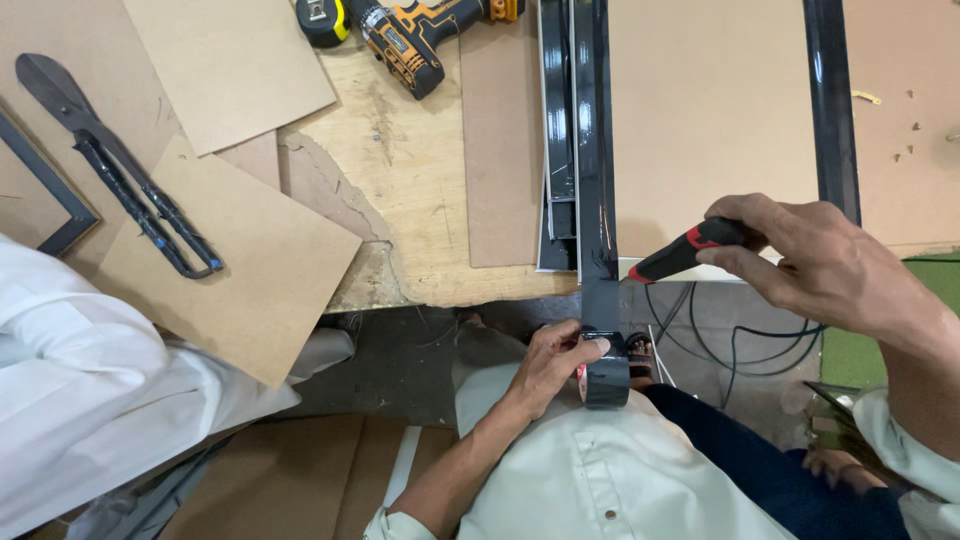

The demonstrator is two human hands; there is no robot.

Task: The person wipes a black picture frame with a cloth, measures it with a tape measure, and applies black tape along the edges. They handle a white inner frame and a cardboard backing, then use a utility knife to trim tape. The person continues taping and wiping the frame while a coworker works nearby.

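My left hand [548, 365] grips a roll of black tape [606, 378] just below the workbench edge, over my lap. A strip of the tape [597, 200] runs up from the roll along a glossy black frame moulding [560, 120] lying on the bench. My right hand [815, 262] holds a red and black handled cutter [680, 255], its tip pointing left at the bench edge, close to the tape strip. Whether the tip touches the strip I cannot tell.
An orange and black cordless drill [415, 40] and a tape measure [322, 20] lie at the back. Tin snips [120, 165] rest on brown boards [240, 270] at left. Another person's white sleeve [90, 400] is at lower left. Cables [720, 340] hang under the bench.
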